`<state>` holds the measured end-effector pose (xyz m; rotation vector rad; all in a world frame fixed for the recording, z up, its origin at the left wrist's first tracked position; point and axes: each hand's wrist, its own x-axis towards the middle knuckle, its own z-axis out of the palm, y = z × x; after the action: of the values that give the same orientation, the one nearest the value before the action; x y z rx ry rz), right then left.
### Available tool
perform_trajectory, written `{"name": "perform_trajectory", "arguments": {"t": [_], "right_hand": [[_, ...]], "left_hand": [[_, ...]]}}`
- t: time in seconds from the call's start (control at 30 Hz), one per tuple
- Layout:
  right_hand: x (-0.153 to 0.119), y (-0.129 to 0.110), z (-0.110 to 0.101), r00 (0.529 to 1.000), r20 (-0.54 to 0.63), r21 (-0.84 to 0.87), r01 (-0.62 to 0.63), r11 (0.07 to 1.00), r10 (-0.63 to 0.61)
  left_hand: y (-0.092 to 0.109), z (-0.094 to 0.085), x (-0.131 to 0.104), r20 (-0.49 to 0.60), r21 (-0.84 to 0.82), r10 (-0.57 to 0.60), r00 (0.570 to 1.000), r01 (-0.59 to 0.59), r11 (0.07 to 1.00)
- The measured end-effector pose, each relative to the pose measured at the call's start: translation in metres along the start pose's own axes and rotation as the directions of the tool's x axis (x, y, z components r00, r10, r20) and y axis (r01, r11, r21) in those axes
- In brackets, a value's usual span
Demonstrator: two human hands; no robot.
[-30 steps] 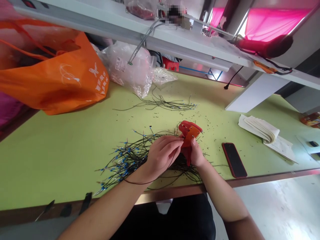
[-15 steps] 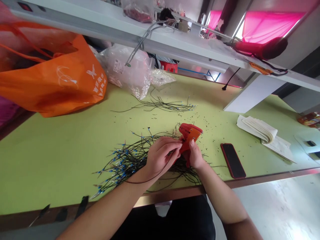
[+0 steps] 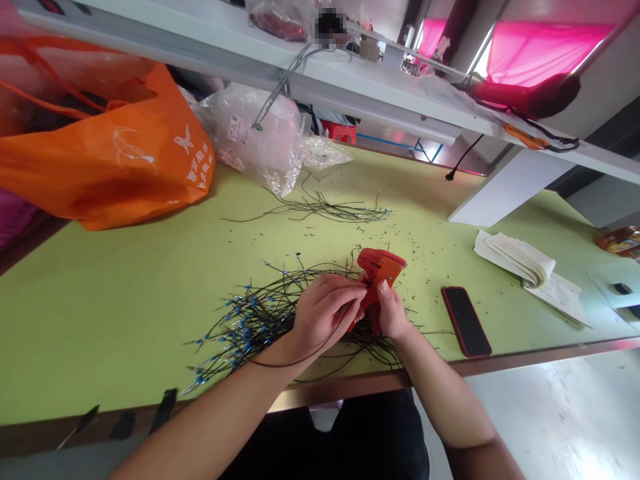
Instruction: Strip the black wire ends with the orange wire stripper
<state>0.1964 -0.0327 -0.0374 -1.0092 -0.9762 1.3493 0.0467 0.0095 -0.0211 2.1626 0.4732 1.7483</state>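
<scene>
A black wire (image 3: 323,349) is pinched at the fingertips of the left hand (image 3: 325,310), whose fingers are bent and pressed together; how the left thumb is placed cannot be told, as it is mostly hidden. From those fingers the wire is looped down and across the left forearm. The red and orange wire stripper (image 3: 383,272) is gripped in the right hand (image 3: 393,312), with the thumb laid along its near side and the other fingers largely covered by the tool. Its head is held just beyond the left fingertips, tilted, and the wire's end is hidden there (whether it is seated between the blades cannot be told).

Beneath both hands and out to the left of the fingers, a large heap of black wires (image 3: 260,320) with blue terminals is spread on the green tabletop (image 3: 125,320). Farther beyond the fingers, a smaller bunch of wires (image 3: 330,209) is laid out, and short dark clippings (image 3: 395,235) are scattered between and to the right. Well to the right of the fingers, a red-edged smartphone (image 3: 466,321) is laid flat, with folded papers (image 3: 520,260) placed past it. Beyond and left, a clear plastic bag (image 3: 257,137) is set beside an orange bag (image 3: 150,153).
</scene>
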Motion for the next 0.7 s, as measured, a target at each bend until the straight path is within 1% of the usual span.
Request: {"name": "perform_trajectory", "arguments": {"t": [0.13, 0.27, 0.37, 0.5, 0.7], "right_hand": [[0.0001, -0.0024, 0.0024, 1.000, 0.015, 0.061, -0.017, 0.998, 0.016], [-0.0003, -0.0038, 0.0044, 1.000, 0.023, 0.108, -0.001, 0.994, -0.001], [-0.0002, -0.0042, 0.0052, 1.000, 0.007, 0.092, 0.010, 0.996, -0.010], [0.0001, -0.0054, 0.0052, 1.000, -0.004, 0.051, 0.001, 0.999, -0.001], [-0.0012, -0.0046, 0.0040, 0.999, 0.022, 0.038, 0.033, 0.999, -0.034]], "left_hand": [[0.0007, -0.0007, 0.0008, -0.009, -0.009, 0.020, 1.000, -0.020, 1.000], [0.0002, -0.0008, -0.0002, -0.004, -0.007, 0.031, 1.000, -0.031, 1.000], [-0.0004, -0.0002, -0.0005, -0.001, 0.001, 0.032, 0.999, -0.032, 0.999], [0.0001, 0.0007, 0.0005, -0.022, -0.005, 0.025, 0.999, -0.025, 1.000], [0.0009, 0.0007, 0.0007, -0.021, -0.009, 0.010, 1.000, -0.010, 1.000]]}}
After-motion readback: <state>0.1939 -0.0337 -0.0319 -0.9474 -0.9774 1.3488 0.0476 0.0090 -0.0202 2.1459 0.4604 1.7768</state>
